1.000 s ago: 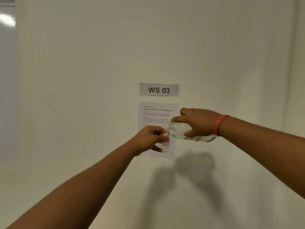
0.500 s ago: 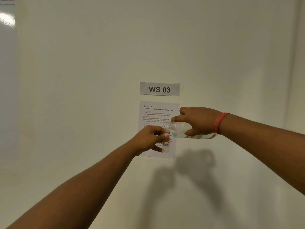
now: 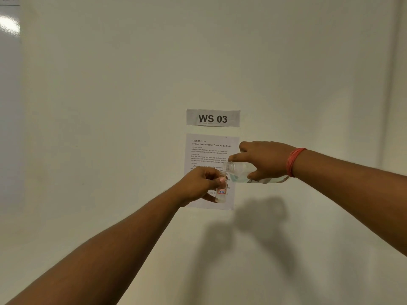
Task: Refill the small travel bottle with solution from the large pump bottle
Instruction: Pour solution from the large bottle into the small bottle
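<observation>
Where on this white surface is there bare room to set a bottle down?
Bare white surface stretches left of the WS 03 label and instruction sheet, and also above the label. It is crowded over the sheet, where the left hand grips the small bottle and the right hand tips the large bottle.

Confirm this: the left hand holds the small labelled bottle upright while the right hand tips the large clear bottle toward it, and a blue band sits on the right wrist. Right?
Not quite. The band on the right wrist is red, not blue, as the head view shows. The rest holds: the left hand holds the small labelled bottle upright while the right hand tips the large clear bottle toward it.
</observation>
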